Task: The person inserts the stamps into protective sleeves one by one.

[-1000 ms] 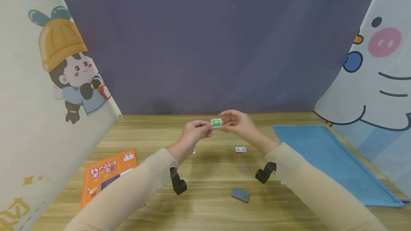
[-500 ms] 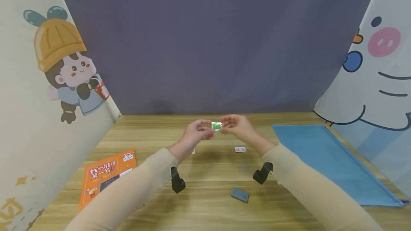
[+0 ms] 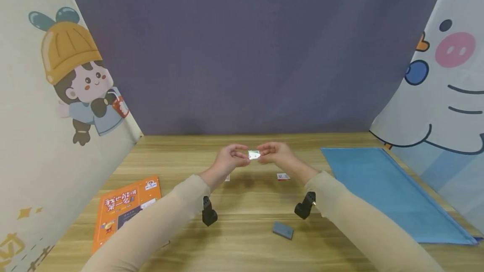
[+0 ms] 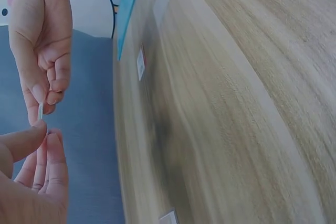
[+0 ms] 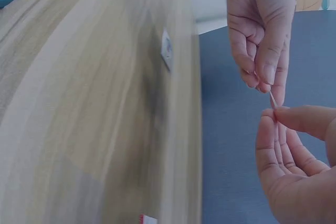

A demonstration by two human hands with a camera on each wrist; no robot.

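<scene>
Both hands pinch a small thin card (image 3: 254,155) between them above the table. My left hand (image 3: 231,157) grips its left edge with thumb and fingers; my right hand (image 3: 277,154) grips the right edge. In the head view the card's face is mostly white with glare. Edge-on, the card (image 4: 40,111) is a thin strip in the left wrist view, and both thumbs press it from one side. On the table below lie a small white-and-red card (image 3: 282,176) and another small card (image 3: 227,177), the latter partly hidden behind my left wrist.
A grey-blue block (image 3: 282,230) lies on the wooden table (image 3: 242,251) nearer to me. At the left is an orange book (image 3: 128,200), partly under my left forearm in view. A blue flat sheet (image 3: 370,188) lies at the right. A dark curtain (image 3: 249,53) closes off the back.
Both hands have come down slightly with the card between them. The card's face has tilted from plain green to a bright white glare. Things on the table have not moved.
</scene>
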